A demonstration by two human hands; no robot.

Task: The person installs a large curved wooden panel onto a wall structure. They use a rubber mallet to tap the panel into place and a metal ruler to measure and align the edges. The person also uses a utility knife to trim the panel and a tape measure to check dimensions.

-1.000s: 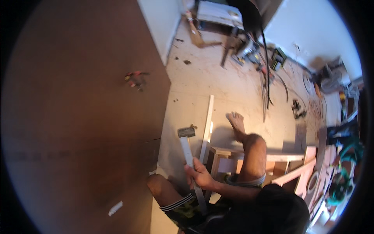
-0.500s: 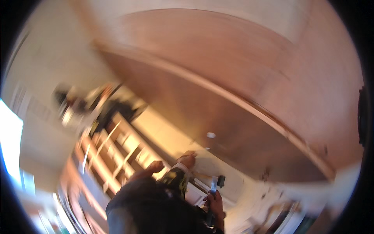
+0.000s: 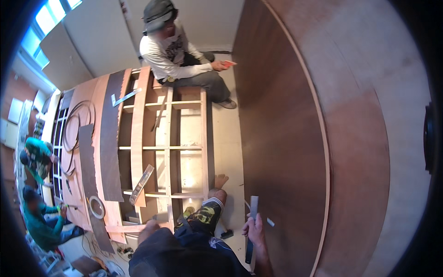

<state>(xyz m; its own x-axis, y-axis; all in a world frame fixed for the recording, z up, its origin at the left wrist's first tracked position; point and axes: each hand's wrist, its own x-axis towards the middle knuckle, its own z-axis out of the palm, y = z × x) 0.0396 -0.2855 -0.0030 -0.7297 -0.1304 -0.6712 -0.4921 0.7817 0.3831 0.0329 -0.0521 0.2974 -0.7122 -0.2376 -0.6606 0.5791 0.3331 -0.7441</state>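
My right hand (image 3: pixel 255 229) is closed round a flat bar-like tool (image 3: pixel 254 207) with a grey metal upper part and a dark lower end. It is held upright beside a large dark brown panel (image 3: pixel 281 138). A small white piece (image 3: pixel 270 222) shows against the panel, just right of that hand. My left hand (image 3: pixel 150 226) appears low by the near corner of a wooden grid frame (image 3: pixel 204 138); its fingers are too unclear to read.
A person in a white shirt (image 3: pixel 161 60) sits at the frame's far end, holding a red object (image 3: pixel 227 63). Two people in green (image 3: pixel 39 152) work at left. On the frame lie a level (image 3: pixel 141 184), a metal square (image 3: pixel 125 97) and a tape roll (image 3: pixel 97 207). My bare foot (image 3: pixel 221 180) is on the floor.
My view has swung round and sharpened, so the panel now stands upright at right and the frame at left. The tool remains in my right hand, now beside the panel.
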